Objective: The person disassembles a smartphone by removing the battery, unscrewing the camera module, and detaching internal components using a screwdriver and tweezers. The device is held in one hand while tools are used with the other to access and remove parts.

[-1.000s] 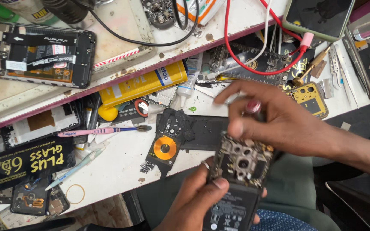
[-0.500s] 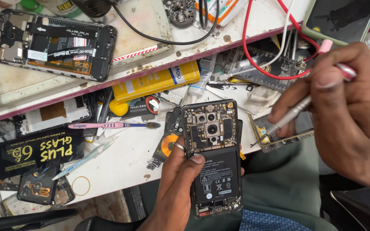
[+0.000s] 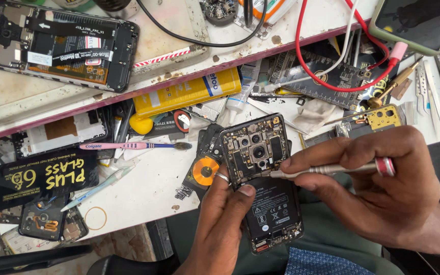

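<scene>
Left hand gripping opened phone upright over desk, right hand pinching screwdriver, tip touching phone's board

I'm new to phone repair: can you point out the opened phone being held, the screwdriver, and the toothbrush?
opened phone (image 3: 256,153): head view, on its camera board.
screwdriver (image 3: 332,168): head view, middle of its metal shaft.
toothbrush (image 3: 128,146): head view, on its pink handle.

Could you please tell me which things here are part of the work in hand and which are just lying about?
In hand:
- opened phone, held by the left hand
- screwdriver, held by the right hand, tip at the phone

Lying about:
- toothbrush
- yellow tube
- second opened phone on the shelf
- red cable
- rubber band
</scene>
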